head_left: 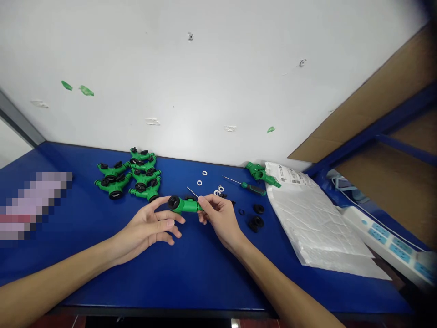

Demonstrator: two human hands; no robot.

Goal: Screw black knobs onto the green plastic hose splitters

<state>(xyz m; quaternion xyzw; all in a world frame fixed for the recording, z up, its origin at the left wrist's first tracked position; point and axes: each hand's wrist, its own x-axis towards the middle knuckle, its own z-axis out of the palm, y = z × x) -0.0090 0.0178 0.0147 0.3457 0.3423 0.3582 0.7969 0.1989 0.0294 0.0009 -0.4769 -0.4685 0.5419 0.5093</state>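
Observation:
My right hand (220, 216) pinches a green hose splitter (189, 206), which has a black ring at its left end. A thin metal rod (192, 192) sticks out up and left from beside my right thumb; its other end is hidden. My left hand (150, 225) is open beside the splitter's black end, fingers spread, the index finger reaching behind it; I cannot tell if it touches. Beyond my right hand lie several white washers (200, 182) and a thin-tipped tool with a green and black handle (253, 188).
Several green splitters with black fittings (112, 184) stand back left. More green parts (261, 174) lie by a white padded bag (307, 214) at right. Black rings (258, 222) sit near my right wrist. A power strip (389, 241) runs along the right edge. A white wall (205, 82) closes the back.

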